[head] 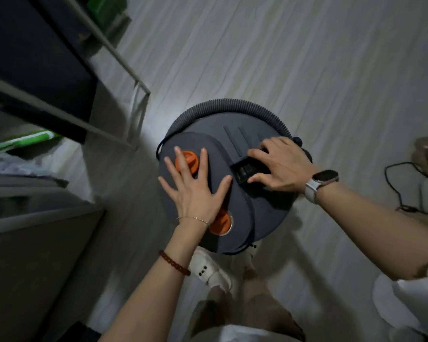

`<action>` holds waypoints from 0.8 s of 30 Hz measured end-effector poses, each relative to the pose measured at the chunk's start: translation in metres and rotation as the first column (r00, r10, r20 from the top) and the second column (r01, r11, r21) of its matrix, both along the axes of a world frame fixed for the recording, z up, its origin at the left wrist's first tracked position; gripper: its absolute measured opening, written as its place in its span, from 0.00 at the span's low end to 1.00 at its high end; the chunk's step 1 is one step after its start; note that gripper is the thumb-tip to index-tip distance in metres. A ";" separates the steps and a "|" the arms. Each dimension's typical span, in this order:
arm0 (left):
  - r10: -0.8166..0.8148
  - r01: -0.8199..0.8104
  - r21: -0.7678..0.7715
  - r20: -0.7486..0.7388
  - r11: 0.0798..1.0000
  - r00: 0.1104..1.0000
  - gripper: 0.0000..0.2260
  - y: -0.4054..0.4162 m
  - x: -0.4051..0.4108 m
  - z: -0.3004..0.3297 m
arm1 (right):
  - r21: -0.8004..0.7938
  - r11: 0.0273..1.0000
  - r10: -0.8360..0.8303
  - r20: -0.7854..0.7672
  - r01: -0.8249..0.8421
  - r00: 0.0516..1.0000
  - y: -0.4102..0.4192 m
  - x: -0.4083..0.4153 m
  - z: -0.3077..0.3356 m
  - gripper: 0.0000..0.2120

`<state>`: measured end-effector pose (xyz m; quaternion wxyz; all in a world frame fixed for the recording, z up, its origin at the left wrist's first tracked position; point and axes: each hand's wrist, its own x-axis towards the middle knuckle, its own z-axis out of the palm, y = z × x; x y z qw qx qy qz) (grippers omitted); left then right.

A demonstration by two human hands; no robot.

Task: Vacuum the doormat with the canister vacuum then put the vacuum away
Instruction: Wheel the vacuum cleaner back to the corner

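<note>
The canister vacuum (227,183) is flanked by a metal rack (124,67). The left hand (195,191) is laid flat, grip wide; the handle (247,169) is held in the right hand (279,166).

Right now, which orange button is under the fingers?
The orange button farther from the person, beneath the left hand's spread fingers. The other orange button sits nearer the person, beside that wrist.

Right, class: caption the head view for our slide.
Left hand flat on the canister vacuum beside an orange knob; right hand gripping its handle.
</note>
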<state>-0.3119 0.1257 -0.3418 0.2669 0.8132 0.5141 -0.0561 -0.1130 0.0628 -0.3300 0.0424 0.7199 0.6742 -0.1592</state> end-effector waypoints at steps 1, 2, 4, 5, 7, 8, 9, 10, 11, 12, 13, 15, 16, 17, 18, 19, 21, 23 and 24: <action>-0.054 0.053 0.017 0.018 0.998 0.998 0.36 -0.004 0.021 0.002 | 0.009 0.996 -0.084 0.007 0.084 0.996 -0.016 0.015 -0.001 0.32; -0.107 0.105 0.035 0.038 0.994 0.994 0.35 -0.010 0.042 0.004 | 0.023 0.986 -0.166 0.012 0.166 0.986 -0.032 0.030 -0.002 0.32; -0.219 0.214 0.067 0.071 0.975 0.973 0.34 -0.028 0.081 0.006 | 0.043 0.943 -0.330 0.001 0.330 0.944 -0.064 0.057 -0.002 0.31; -0.277 0.271 0.084 0.079 0.959 0.957 0.33 -0.040 0.098 0.007 | 0.048 0.910 -0.412 -0.009 0.412 0.911 -0.079 0.071 -0.002 0.31; -0.400 0.390 0.122 0.067 0.912 0.914 0.32 -0.065 0.127 0.004 | 0.067 0.825 -0.562 -0.024 0.562 0.827 -0.108 0.095 -0.002 0.32; -0.462 0.453 0.137 0.039 0.881 0.886 0.31 -0.076 0.141 0.001 | 0.077 0.773 -0.630 -0.029 0.630 0.776 -0.121 0.105 -0.003 0.33; -0.518 0.512 0.154 0.002 0.845 0.855 0.30 -0.085 0.155 -0.002 | 0.083 0.715 -0.694 -0.035 0.695 0.719 -0.134 0.114 -0.004 0.34; -0.563 0.559 0.173 -0.034 0.811 0.826 0.28 -0.091 0.170 -0.005 | 0.084 0.651 -0.754 -0.041 0.754 0.655 -0.145 0.123 -0.006 0.34; -0.597 0.596 0.195 -0.060 0.779 0.800 0.27 -0.094 0.187 -0.006 | 0.084 0.583 -0.808 -0.046 0.808 0.588 -0.154 0.130 -0.008 0.35; -0.630 0.629 0.217 -0.075 0.746 0.773 0.26 -0.095 0.204 -0.008 | 0.084 0.517 -0.852 -0.046 0.852 0.521 -0.162 0.137 -0.010 0.35; -0.662 0.659 0.243 -0.083 0.712 0.745 0.25 -0.095 0.220 -0.009 | 0.086 0.457 -0.886 -0.045 0.885 0.462 -0.168 0.144 -0.012 0.35; -0.696 0.689 0.281 -0.092 0.668 0.712 0.25 -0.093 0.250 -0.012 | 0.081 0.360 -0.930 -0.052 0.929 0.365 -0.175 0.159 -0.014 0.35; -0.692 0.686 0.284 -0.097 0.670 0.715 0.25 -0.093 0.263 -0.014 | 0.077 0.318 -0.944 -0.062 0.945 0.323 -0.176 0.166 -0.015 0.34; -0.681 0.679 0.273 -0.102 0.682 0.725 0.25 -0.092 0.277 -0.014 | 0.083 0.276 -0.956 -0.081 0.958 0.282 -0.175 0.174 -0.016 0.32; -0.670 0.671 0.256 -0.102 0.696 0.735 0.25 -0.090 0.289 -0.014 | 0.096 0.233 -0.964 -0.106 0.968 0.243 -0.173 0.182 -0.016 0.31; -0.666 0.666 0.239 -0.095 0.707 0.740 0.25 -0.087 0.302 -0.014 | 0.105 0.195 -0.969 -0.131 0.975 0.208 -0.170 0.189 -0.017 0.30; -0.683 0.680 0.231 -0.079 0.696 0.726 0.24 -0.074 0.325 -0.017 | 0.115 0.151 -0.971 -0.171 0.982 0.169 -0.159 0.205 -0.019 0.29; -0.728 0.722 0.245 -0.082 0.648 0.681 0.23 -0.053 0.346 -0.023 | 0.157 0.134 -0.965 -0.206 0.978 0.165 -0.145 0.220 -0.022 0.30; -0.756 0.746 0.255 -0.079 0.615 0.650 0.23 -0.040 0.356 -0.026 | 0.196 0.135 -0.961 -0.215 0.971 0.177 -0.137 0.227 -0.024 0.31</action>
